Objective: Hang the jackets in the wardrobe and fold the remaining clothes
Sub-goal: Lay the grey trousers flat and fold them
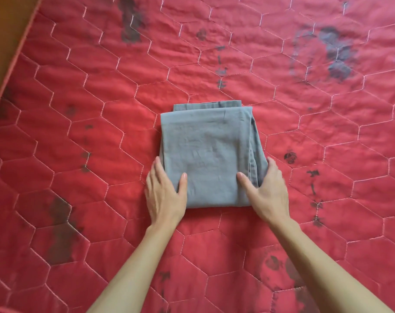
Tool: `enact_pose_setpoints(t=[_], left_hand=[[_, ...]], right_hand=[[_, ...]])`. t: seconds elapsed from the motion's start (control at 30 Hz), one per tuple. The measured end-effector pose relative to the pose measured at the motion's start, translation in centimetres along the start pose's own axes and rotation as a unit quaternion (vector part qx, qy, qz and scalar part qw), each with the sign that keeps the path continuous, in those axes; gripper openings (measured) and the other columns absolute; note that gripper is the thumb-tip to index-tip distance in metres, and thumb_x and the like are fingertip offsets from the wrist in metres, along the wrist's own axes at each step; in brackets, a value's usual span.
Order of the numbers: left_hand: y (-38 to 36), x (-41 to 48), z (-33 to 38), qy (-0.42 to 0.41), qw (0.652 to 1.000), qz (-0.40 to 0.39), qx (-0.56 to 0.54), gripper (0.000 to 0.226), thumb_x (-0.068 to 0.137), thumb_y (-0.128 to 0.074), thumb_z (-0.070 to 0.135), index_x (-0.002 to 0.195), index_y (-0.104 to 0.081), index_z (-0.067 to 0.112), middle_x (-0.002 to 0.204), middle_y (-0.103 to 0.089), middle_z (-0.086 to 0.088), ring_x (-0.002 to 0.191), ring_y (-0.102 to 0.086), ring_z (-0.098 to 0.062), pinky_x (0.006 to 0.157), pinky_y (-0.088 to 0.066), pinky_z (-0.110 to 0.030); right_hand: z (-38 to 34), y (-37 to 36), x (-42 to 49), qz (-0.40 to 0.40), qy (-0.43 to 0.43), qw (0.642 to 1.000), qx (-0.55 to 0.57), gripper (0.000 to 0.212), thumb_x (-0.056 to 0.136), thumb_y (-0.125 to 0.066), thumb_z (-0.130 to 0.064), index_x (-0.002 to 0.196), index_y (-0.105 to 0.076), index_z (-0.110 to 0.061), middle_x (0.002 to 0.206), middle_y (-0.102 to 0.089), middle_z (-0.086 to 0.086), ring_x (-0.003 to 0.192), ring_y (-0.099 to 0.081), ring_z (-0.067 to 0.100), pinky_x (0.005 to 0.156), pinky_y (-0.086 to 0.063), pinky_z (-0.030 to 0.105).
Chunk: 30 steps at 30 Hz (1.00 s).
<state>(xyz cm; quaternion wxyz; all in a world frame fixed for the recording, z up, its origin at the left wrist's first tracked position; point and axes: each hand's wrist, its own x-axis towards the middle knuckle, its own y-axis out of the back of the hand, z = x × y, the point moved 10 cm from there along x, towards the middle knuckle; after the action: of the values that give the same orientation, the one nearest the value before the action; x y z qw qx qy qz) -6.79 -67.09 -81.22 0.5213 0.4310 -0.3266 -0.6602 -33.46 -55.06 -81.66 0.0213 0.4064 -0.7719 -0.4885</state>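
A grey garment (210, 152) lies folded into a compact rectangle in the middle of the red quilted mattress (101, 98). My left hand (165, 193) grips its near left corner, thumb on top of the cloth and fingers along the left edge. My right hand (265, 190) grips the near right corner the same way, thumb on top and fingers down the layered right edge. A second folded layer peeks out at the far edge of the garment.
The red mattress with white hexagon stitching and dark faded marks fills the view. A brown wooden surface (4, 30) shows past its edge at the upper left. No other clothes or hangers are in sight.
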Motion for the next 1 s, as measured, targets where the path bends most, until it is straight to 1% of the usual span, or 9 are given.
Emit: enact_pose_setpoints(t=[0.07,0.13,0.27,0.33,0.4,0.63,0.77,0.83,1.0], left_hand=[[1.0,-0.8,-0.6,0.08,0.994,0.019,-0.073,0.076,0.087,-0.068,0.044,0.148,-0.034,0.012,0.143,-0.046,-0.014,0.131,-0.045,-0.033,0.104,-0.038,-0.041],[1.4,-0.8,-1.4,0.142,0.985,0.001,-0.102,0.074,0.079,-0.077,0.043,0.138,-0.045,0.013,0.134,-0.052,-0.013,0.122,-0.053,-0.034,0.096,-0.042,-0.039],[-0.6,-1.3,-4.3,0.266,0.934,-0.144,-0.19,0.075,0.06,-0.086,0.047,0.121,-0.058,0.011,0.121,-0.067,-0.008,0.109,-0.064,-0.029,0.097,-0.051,-0.04],[-1.1,-3.7,-4.8,0.321,0.88,-0.229,-0.265,0.068,0.055,-0.089,0.044,0.108,-0.062,0.011,0.105,-0.074,-0.007,0.095,-0.071,-0.025,0.09,-0.058,-0.044],[-0.8,-6.2,-4.9,0.343,0.843,-0.28,-0.306,0.066,0.056,-0.092,0.041,0.107,-0.065,0.008,0.096,-0.077,-0.007,0.088,-0.074,-0.024,0.086,-0.06,-0.043],[5.9,-9.5,-2.1,0.315,0.82,-0.254,-0.405,0.045,0.068,-0.088,0.028,0.106,-0.073,0.011,0.096,-0.078,-0.005,0.091,-0.075,-0.024,0.092,-0.058,-0.047],[12.8,-10.1,0.8,0.271,0.827,-0.236,-0.433,0.044,0.068,-0.089,0.026,0.106,-0.073,0.009,0.096,-0.078,-0.005,0.091,-0.075,-0.023,0.09,-0.059,-0.044],[17.2,-10.4,2.6,0.25,0.827,-0.229,-0.448,0.049,0.066,-0.09,0.027,0.108,-0.073,0.008,0.098,-0.078,-0.007,0.092,-0.075,-0.025,0.089,-0.059,-0.043],[29.1,-11.7,7.5,0.163,0.823,-0.237,-0.491,0.036,0.077,-0.081,0.012,0.109,-0.073,0.0,0.107,-0.075,-0.015,0.099,-0.073,-0.03,0.086,-0.058,-0.037]], right_hand=[[2.2,-0.7,0.0,-0.055,-0.1,0.99,0.086,0.077,0.071,-0.078,-0.059,0.126,-0.05,-0.014,0.117,-0.065,0.004,0.109,-0.061,0.026,0.092,-0.049,0.041],[3.0,-1.3,-0.1,-0.101,-0.145,0.971,0.164,0.064,0.061,-0.083,-0.06,0.106,-0.065,-0.018,0.1,-0.073,-0.001,0.095,-0.069,0.02,0.084,-0.056,0.04],[3.2,-1.7,-2.2,-0.177,-0.193,0.917,0.301,0.022,0.071,-0.086,-0.025,0.085,-0.072,-0.015,0.084,-0.076,-0.002,0.073,-0.071,0.011,0.066,-0.057,0.03],[4.0,-1.2,-4.0,-0.169,-0.206,0.912,0.311,0.021,0.07,-0.086,-0.021,0.085,-0.075,-0.01,0.086,-0.077,0.004,0.079,-0.073,0.019,0.075,-0.059,0.038],[4.2,-0.5,-6.3,-0.161,-0.233,0.899,0.333,0.024,0.069,-0.085,-0.017,0.089,-0.076,-0.007,0.09,-0.078,0.007,0.088,-0.074,0.025,0.085,-0.058,0.045],[0.5,3.9,-11.7,-0.152,-0.249,0.865,0.409,0.055,0.053,-0.088,-0.029,0.1,-0.074,-0.005,0.098,-0.077,0.01,0.099,-0.071,0.033,0.093,-0.053,0.054],[-3.6,8.7,-13.9,-0.141,-0.221,0.86,0.438,0.034,0.067,-0.086,-0.017,0.096,-0.075,-0.004,0.096,-0.077,0.011,0.091,-0.072,0.028,0.094,-0.053,0.052],[-6.3,11.7,-15.1,-0.138,-0.198,0.856,0.456,0.033,0.069,-0.085,-0.013,0.099,-0.074,-0.003,0.098,-0.077,0.012,0.093,-0.072,0.03,0.095,-0.054,0.052],[-14.6,20.3,-19.0,-0.148,-0.114,0.843,0.504,0.029,0.075,-0.079,-0.004,0.103,-0.072,-0.001,0.101,-0.075,0.016,0.095,-0.072,0.032,0.091,-0.055,0.045]])
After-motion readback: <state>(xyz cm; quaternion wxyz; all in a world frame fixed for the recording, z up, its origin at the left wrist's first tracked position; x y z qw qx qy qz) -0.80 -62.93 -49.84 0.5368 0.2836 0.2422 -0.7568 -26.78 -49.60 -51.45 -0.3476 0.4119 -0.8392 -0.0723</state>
